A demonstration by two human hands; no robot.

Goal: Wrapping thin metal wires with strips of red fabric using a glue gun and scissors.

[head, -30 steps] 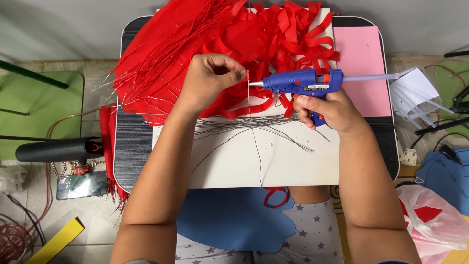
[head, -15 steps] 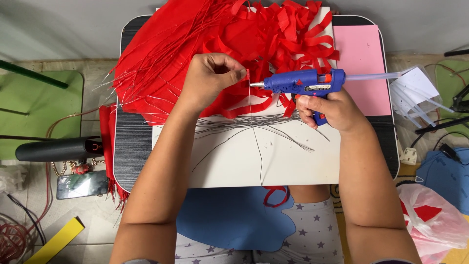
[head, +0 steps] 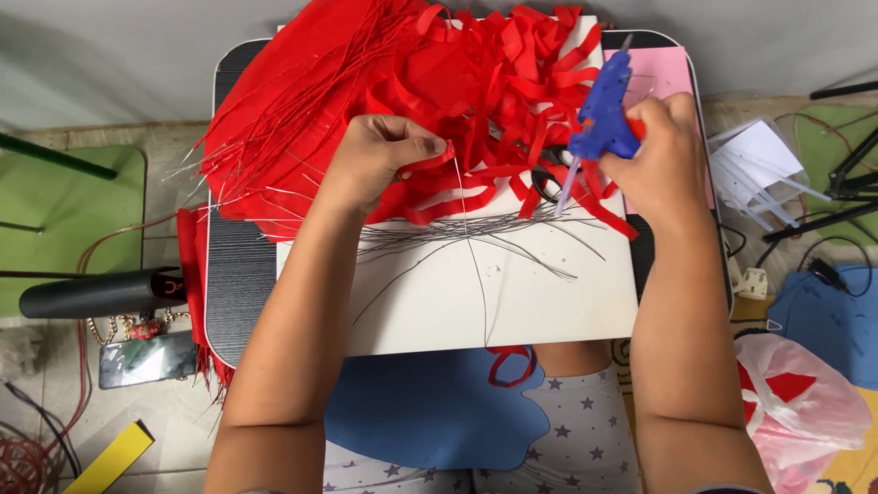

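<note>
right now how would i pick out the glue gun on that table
Start at the small table heaped with red paper strips. At the heap's right edge, the right hand holds the glue gun. It is the only blue plastic thing among the red, its nozzle pointing down toward the white board.

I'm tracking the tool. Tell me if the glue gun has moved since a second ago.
Yes. The glue gun swung from lying level to nozzle-down, now over the pink sheet's left edge, in the right hand.
</note>
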